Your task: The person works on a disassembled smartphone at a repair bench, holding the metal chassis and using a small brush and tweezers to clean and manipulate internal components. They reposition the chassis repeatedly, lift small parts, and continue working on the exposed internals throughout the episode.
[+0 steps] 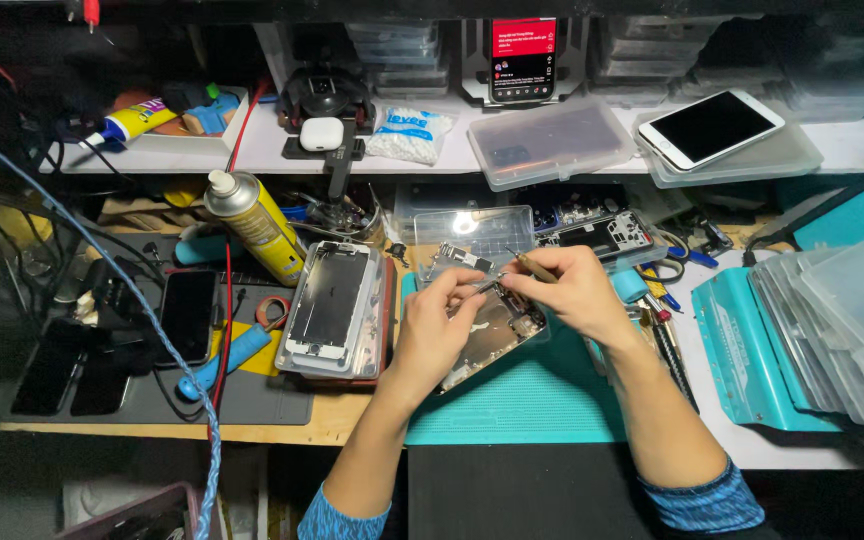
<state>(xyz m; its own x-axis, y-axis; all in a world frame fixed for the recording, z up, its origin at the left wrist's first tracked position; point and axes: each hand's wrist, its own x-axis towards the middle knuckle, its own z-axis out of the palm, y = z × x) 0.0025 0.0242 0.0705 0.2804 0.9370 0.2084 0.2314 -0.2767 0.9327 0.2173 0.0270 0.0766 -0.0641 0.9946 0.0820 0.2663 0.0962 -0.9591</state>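
While both hands grip opened phone chassis [492, 335], right hand [572, 290] pinches tool [532, 266]; clear tray [472, 235] holds small parts.

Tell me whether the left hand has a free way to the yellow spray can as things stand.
Probably yes. The left hand rests on the opened phone housing; only the low phone frame lies between it and the yellow spray can, which leans in the open.

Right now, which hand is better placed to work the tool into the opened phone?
Probably the right hand: it grips the slim tool, tip down over the opened phone. The left hand steadies it.
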